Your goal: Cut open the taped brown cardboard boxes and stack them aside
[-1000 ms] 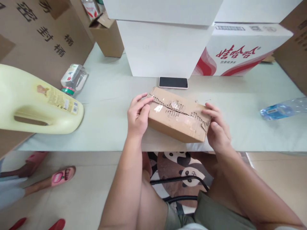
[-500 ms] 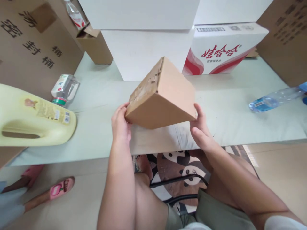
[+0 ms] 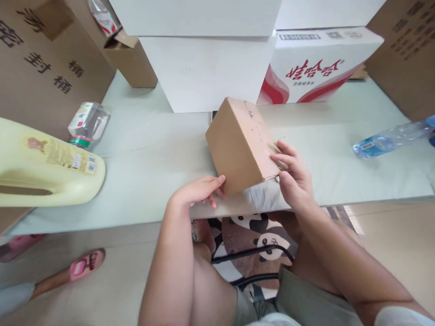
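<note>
A small brown cardboard box (image 3: 234, 149) is tilted over the cloth-covered table near its front edge. My left hand (image 3: 199, 190) is at the box's lower left corner, thumb against it and the other fingers loosely bent below. On the opposite side, my right hand (image 3: 295, 174) grips the box's right end, fingers on the worn, taped face and thumb at the lower edge. The box's underside and far side are hidden. Just behind it, a dark-edged flat object (image 3: 214, 116) shows only in part.
White cartons (image 3: 204, 72) stand at the back, beside a red-and-white carton (image 3: 312, 68). At left are a yellow jug (image 3: 68, 172), a clear bottle (image 3: 90, 124) and a small open box (image 3: 134, 63). A water bottle (image 3: 384, 140) lies right. Another person's slippered foot (image 3: 88, 265) is lower left.
The box has turned, so its taped face now points right instead of left, and it sits lower. My left hand has shifted right to its near corner; my right hand has moved onto the taped face.
</note>
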Action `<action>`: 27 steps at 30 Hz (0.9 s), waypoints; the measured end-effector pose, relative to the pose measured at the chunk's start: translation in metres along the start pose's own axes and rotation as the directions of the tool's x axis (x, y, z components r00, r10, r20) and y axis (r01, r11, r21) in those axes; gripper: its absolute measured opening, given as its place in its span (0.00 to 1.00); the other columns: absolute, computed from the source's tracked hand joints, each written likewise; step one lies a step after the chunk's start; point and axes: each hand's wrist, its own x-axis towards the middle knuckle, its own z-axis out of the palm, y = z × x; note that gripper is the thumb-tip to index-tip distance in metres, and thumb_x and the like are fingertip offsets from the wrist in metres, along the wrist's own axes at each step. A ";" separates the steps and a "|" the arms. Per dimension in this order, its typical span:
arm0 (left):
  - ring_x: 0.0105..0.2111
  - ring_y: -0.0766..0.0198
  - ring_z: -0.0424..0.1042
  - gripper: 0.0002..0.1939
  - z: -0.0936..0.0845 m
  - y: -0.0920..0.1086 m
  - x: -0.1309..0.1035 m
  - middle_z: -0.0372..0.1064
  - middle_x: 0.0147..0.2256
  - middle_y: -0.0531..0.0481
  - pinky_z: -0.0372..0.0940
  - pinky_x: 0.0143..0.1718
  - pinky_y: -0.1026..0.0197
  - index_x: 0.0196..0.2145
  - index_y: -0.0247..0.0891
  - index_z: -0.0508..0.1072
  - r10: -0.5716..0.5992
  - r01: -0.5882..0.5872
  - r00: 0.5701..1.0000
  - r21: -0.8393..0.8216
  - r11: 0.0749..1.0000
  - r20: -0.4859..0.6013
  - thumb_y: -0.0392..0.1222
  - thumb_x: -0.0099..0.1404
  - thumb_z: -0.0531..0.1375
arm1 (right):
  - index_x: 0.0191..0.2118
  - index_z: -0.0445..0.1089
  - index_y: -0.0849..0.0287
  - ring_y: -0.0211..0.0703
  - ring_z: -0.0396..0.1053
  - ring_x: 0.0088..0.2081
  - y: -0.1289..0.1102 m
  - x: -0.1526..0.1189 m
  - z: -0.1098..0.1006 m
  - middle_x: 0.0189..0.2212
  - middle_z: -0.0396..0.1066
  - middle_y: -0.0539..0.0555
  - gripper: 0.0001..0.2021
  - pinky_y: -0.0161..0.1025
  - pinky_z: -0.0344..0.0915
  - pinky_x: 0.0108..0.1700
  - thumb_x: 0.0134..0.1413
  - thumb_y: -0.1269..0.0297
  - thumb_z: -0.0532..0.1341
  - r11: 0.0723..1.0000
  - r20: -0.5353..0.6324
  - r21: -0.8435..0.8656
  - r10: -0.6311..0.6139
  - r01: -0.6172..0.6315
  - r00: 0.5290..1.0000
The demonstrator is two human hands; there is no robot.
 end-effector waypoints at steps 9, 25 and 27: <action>0.55 0.49 0.71 0.35 -0.020 -0.010 0.023 0.66 0.59 0.38 0.68 0.52 0.48 0.58 0.47 0.68 0.465 -0.593 0.551 0.067 0.803 -0.693 0.63 0.57 0.67 | 0.53 0.75 0.48 0.57 0.61 0.67 -0.013 0.000 0.003 0.65 0.63 0.56 0.16 0.59 0.61 0.67 0.62 0.55 0.61 0.996 0.202 -0.031 -0.081 0.089 0.976; 0.49 0.49 0.71 0.33 -0.021 -0.008 0.021 0.68 0.42 0.46 0.66 0.53 0.46 0.52 0.48 0.67 0.580 -0.779 0.416 0.055 0.624 -0.700 0.62 0.54 0.69 | 0.58 0.69 0.57 0.46 0.67 0.29 0.039 0.007 -0.014 0.35 0.73 0.57 0.28 0.45 0.66 0.33 0.49 0.56 0.64 0.694 0.028 -0.661 0.402 -0.285 0.915; 0.47 0.51 0.71 0.33 -0.022 -0.008 0.022 0.67 0.42 0.46 0.67 0.51 0.47 0.52 0.47 0.66 0.587 -0.780 0.404 0.071 0.621 -0.702 0.63 0.54 0.69 | 0.61 0.66 0.58 0.46 0.66 0.28 0.042 0.008 -0.016 0.28 0.71 0.54 0.31 0.43 0.63 0.31 0.50 0.59 0.62 0.661 0.089 -0.697 0.465 -0.279 0.881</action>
